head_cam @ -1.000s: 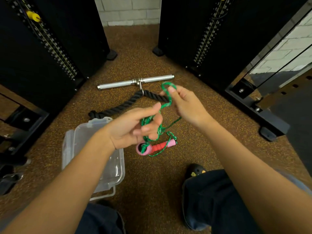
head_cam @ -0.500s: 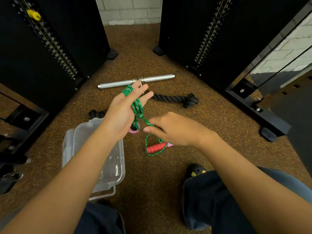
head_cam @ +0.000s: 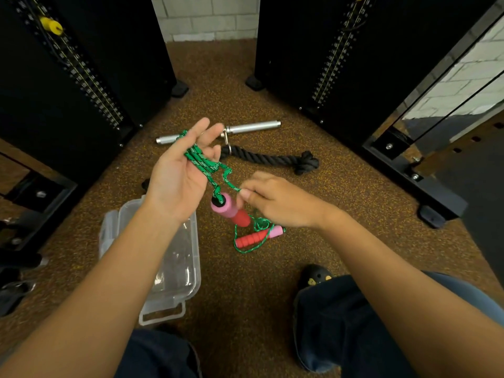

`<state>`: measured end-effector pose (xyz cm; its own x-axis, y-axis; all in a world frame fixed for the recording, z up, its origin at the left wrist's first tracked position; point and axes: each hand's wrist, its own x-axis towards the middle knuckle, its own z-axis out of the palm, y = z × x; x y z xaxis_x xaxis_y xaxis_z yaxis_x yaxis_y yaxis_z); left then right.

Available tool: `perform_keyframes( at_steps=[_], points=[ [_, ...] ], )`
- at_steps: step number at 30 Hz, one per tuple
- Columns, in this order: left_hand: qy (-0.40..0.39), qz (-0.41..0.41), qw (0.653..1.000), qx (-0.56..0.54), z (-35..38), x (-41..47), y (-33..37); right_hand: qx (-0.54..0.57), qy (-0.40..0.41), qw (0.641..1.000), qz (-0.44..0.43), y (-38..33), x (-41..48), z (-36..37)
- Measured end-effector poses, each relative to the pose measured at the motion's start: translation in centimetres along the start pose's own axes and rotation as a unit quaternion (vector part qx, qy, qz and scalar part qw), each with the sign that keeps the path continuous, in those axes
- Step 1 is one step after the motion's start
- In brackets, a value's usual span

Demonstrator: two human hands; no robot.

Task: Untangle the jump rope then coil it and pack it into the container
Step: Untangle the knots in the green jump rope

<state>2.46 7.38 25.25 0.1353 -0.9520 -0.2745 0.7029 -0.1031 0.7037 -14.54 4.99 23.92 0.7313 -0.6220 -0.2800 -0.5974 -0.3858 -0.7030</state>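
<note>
Just right of the container (head_cam: 174, 268), one handle (head_cam: 256, 237) of the jump rope (head_cam: 203, 163) lies on the floor. Above it my right hand (head_cam: 275, 200) pinches the cord beside the hanging handle (head_cam: 229, 211). Beyond the container's far edge, my left hand (head_cam: 177, 178) is spread, cord looped across its fingers.

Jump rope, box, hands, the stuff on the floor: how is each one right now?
jump rope: partly looped over the left hand, rest loose on the floor.
left hand: palm up, carrying the loops.
right hand: pinching the rope.
upper handle: dangling in the air.
lower handle: lying on the floor.
box: open, no rope inside.
metal bar: lying on the floor.
black rope: on the floor, hooked to the bar.
</note>
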Motion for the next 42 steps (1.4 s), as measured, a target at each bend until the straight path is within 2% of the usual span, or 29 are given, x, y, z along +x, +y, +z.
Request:
perform_keyframes(
  at_steps=[3, 5, 8, 10, 12, 13, 16, 19, 21, 23, 25, 28, 31, 33, 37, 39, 42],
  points=[
    [-0.003, 0.003, 0.999, 0.038, -0.1, 0.1, -0.3, 0.065, -0.031, 0.997, -0.005, -1.2, -0.4, 0.4],
    [0.018, 0.015, 0.996, 0.082, 0.0, 0.1, -0.5, 0.094, 0.004, 0.996, 0.005, -1.5, -0.3, 0.8],
    [0.041, 0.031, 0.994, 0.099, -0.1, 0.1, -0.6, 0.074, 0.087, 0.993, -0.009, -1.6, -0.2, 0.9],
    [0.032, 0.036, 0.992, 0.119, -0.2, 0.1, -0.5, 0.054, 0.104, 0.992, -0.039, -1.5, -0.1, 1.0],
    [0.01, 0.04, 0.979, 0.198, -0.3, 0.2, -0.6, 0.014, 0.102, 0.991, -0.08, -1.2, 0.1, 1.2],
    [-0.006, 0.042, 0.963, 0.265, -0.4, 0.2, -0.8, -0.006, 0.102, 0.99, -0.095, -1.3, 0.1, 1.2],
    [-0.075, 0.025, 0.879, 0.47, -0.7, -0.2, -1.9, -0.047, 0.104, 0.985, -0.125, -1.2, 0.0, 0.4],
    [-0.099, -0.025, 0.826, 0.555, -0.4, -0.9, -2.4, -0.048, 0.144, 0.979, -0.133, -0.5, -0.2, -1.0],
    [-0.13, -0.054, 0.806, 0.576, -0.2, -0.9, -2.2, -0.038, 0.176, 0.976, -0.118, -0.1, -0.3, -1.8],
    [-0.176, -0.078, 0.821, 0.537, 0.0, -1.1, -2.0, -0.013, 0.193, 0.975, -0.107, 0.2, -0.4, -2.4],
    [-0.229, -0.097, 0.852, 0.461, 0.1, -1.1, -1.9, 0.028, 0.196, 0.975, -0.098, 0.3, -0.4, -2.7],
    [-0.258, -0.133, 0.891, 0.349, 0.5, -1.3, -1.8, 0.085, 0.196, 0.973, -0.085, 0.5, -0.4, -2.5],
    [-0.281, -0.174, 0.916, 0.228, 0.3, -1.4, -1.5, 0.156, 0.181, 0.968, -0.072, 0.6, -0.1, -2.3],
    [-0.303, -0.2, 0.921, 0.142, 0.0, -1.4, -1.3, 0.176, 0.16, 0.97, -0.054, 0.9, 0.3, -1.8],
    [-0.358, -0.252, 0.894, -0.094, -0.1, -1.0, -0.5, 0.127, 0.071, 0.989, 0.014, 1.1, 0.7, -0.5],
    [-0.333, -0.206, 0.914, -0.107, -0.5, -0.8, 0.4, 0.1, 0.031, 0.994, 0.022, 0.8, 0.6, 0.2],
    [-0.273, -0.128, 0.953, -0.009, -0.4, -0.9, 1.1, 0.055, 0.004, 0.998, 0.0, 0.2, 0.6, 0.8]
  ],
)
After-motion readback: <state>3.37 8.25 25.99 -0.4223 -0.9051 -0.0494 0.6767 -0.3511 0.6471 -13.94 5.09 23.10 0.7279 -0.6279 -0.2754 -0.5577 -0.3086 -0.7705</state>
